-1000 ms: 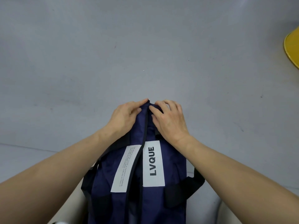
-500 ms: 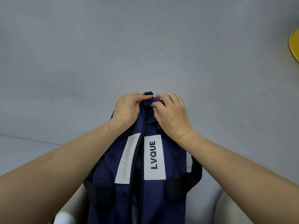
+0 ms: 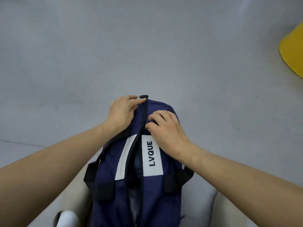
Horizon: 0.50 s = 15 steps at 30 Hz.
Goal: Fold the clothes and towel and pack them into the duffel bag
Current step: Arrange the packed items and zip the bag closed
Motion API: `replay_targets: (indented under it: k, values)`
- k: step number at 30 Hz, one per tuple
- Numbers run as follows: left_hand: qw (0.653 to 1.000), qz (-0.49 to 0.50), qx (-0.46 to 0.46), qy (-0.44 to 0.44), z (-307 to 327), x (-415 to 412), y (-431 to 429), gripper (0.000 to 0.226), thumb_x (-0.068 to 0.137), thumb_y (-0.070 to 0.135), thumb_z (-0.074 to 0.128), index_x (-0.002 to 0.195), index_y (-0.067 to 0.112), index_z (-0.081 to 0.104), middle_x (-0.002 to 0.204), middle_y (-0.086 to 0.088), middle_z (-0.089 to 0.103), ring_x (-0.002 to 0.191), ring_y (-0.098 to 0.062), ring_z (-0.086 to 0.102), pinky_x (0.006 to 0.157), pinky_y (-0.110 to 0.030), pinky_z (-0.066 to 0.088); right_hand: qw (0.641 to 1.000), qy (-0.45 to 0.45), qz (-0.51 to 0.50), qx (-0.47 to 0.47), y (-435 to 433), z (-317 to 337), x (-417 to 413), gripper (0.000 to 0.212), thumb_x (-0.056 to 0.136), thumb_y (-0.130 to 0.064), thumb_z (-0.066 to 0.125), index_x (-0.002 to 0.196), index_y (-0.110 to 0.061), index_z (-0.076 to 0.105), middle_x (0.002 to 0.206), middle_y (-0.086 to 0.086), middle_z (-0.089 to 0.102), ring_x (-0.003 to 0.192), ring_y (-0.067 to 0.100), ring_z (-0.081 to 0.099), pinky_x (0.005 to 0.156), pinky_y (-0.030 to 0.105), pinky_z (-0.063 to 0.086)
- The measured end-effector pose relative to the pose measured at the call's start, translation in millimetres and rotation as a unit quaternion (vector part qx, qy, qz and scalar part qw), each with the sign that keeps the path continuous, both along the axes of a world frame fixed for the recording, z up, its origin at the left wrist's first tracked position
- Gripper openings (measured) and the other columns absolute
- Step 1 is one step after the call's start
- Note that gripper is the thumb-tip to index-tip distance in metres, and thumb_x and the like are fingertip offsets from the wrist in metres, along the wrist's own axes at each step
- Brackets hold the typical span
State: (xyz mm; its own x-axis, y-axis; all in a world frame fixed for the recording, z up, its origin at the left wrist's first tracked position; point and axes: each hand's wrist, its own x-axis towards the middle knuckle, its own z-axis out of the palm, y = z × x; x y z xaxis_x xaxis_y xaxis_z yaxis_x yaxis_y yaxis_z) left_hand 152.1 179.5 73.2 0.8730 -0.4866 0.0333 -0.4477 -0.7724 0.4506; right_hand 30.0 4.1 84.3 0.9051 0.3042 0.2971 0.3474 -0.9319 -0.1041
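A navy duffel bag with black straps and white "LVQUE" labels lies lengthwise in front of me. Its black zipper runs down the middle and gapes open from the labels toward me. My left hand grips the fabric at the bag's far end, left of the zipper. My right hand pinches at the zipper line a little nearer to me, on the right side. The zipper pull is hidden under my fingers. A dark lining shows through the gap; no clothes or towel are visible.
Grey floor spreads all around. A yellow round object sits at the right edge. Beige trouser legs flank the bag near me, and a white shoe tip shows at the lower left.
My right hand has drawn back along the zipper toward me, away from the far end. My left hand stays holding the bag's far end, and the black end tab now shows.
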Motion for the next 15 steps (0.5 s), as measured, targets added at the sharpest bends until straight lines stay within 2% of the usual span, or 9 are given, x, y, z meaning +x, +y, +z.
replay_targets:
  k: [1, 3, 5, 6, 9, 12, 15]
  values:
    - [0.999, -0.028, 0.042, 0.0, 7, -6, 5, 0.052, 0.101, 0.011, 0.044, 0.143, 0.04, 0.052, 0.149, -0.003, 0.051, 0.128, -0.032, 0.05, 0.102, -0.047, 0.043, 1.0, 0.025, -0.008, -0.014, -1, 7, 1, 0.015, 0.086, -0.013, 0.071, 0.099, -0.021, 0.072, 0.101, -0.003, 0.066, 0.106, 0.025, 0.06, 0.097, 0.042, 0.044]
    - [0.994, -0.077, 0.083, 0.001, 20, -22, 16, 0.056, 0.099, 0.009, 0.048, 0.149, 0.036, 0.045, 0.156, -0.012, 0.041, 0.133, -0.039, 0.045, 0.108, -0.048, 0.04, 0.995, 0.094, -0.02, -0.032, 4, 27, 1, 0.012, 0.093, -0.016, 0.063, 0.101, -0.024, 0.069, 0.088, -0.005, 0.068, 0.088, 0.024, 0.063, 0.08, 0.037, 0.042]
    - [0.986, -0.114, 0.117, -0.015, 40, -42, 30, 0.059, 0.098, 0.01, 0.052, 0.151, 0.034, 0.04, 0.158, -0.016, 0.036, 0.134, -0.041, 0.044, 0.109, -0.046, 0.039, 0.985, 0.163, -0.038, -0.025, 13, 44, -1, 0.016, 0.1, -0.017, 0.052, 0.107, -0.023, 0.065, 0.09, -0.003, 0.07, 0.082, 0.025, 0.063, 0.069, 0.035, 0.034]
    - [0.981, -0.123, 0.147, -0.016, 51, -53, 37, 0.059, 0.1, 0.013, 0.05, 0.153, 0.035, 0.036, 0.16, -0.014, 0.033, 0.137, -0.039, 0.041, 0.11, -0.043, 0.037, 0.981, 0.187, -0.059, -0.013, 17, 51, -5, 0.018, 0.101, -0.017, 0.049, 0.109, -0.023, 0.065, 0.093, -0.002, 0.071, 0.084, 0.026, 0.063, 0.067, 0.034, 0.035]
    - [0.964, -0.102, 0.24, 0.047, 76, -91, 57, 0.058, 0.106, 0.022, 0.039, 0.158, 0.039, 0.019, 0.164, -0.005, 0.025, 0.143, -0.03, 0.033, 0.113, -0.037, 0.033, 0.956, 0.236, -0.153, 0.086, 26, 66, -25, 0.024, 0.103, -0.024, 0.043, 0.111, -0.02, 0.066, 0.097, 0.003, 0.072, 0.092, 0.029, 0.064, 0.075, 0.04, 0.05]
    - [0.965, -0.077, 0.234, 0.088, 89, -132, 78, 0.06, 0.106, 0.022, 0.04, 0.159, 0.037, 0.014, 0.16, -0.002, 0.033, 0.135, -0.031, 0.043, 0.108, -0.038, 0.038, 0.933, 0.253, -0.203, 0.155, 42, 81, -50, 0.025, 0.104, -0.026, 0.044, 0.111, -0.017, 0.066, 0.104, 0.005, 0.072, 0.098, 0.032, 0.064, 0.083, 0.043, 0.05]
    - [0.967, -0.089, 0.226, 0.076, 92, -146, 81, 0.063, 0.105, 0.016, 0.04, 0.16, 0.035, 0.014, 0.157, 0.002, 0.037, 0.127, -0.029, 0.05, 0.1, -0.035, 0.043, 0.925, 0.248, -0.224, 0.181, 52, 84, -63, 0.023, 0.103, -0.026, 0.046, 0.108, -0.017, 0.067, 0.102, 0.005, 0.072, 0.096, 0.032, 0.064, 0.079, 0.041, 0.049]
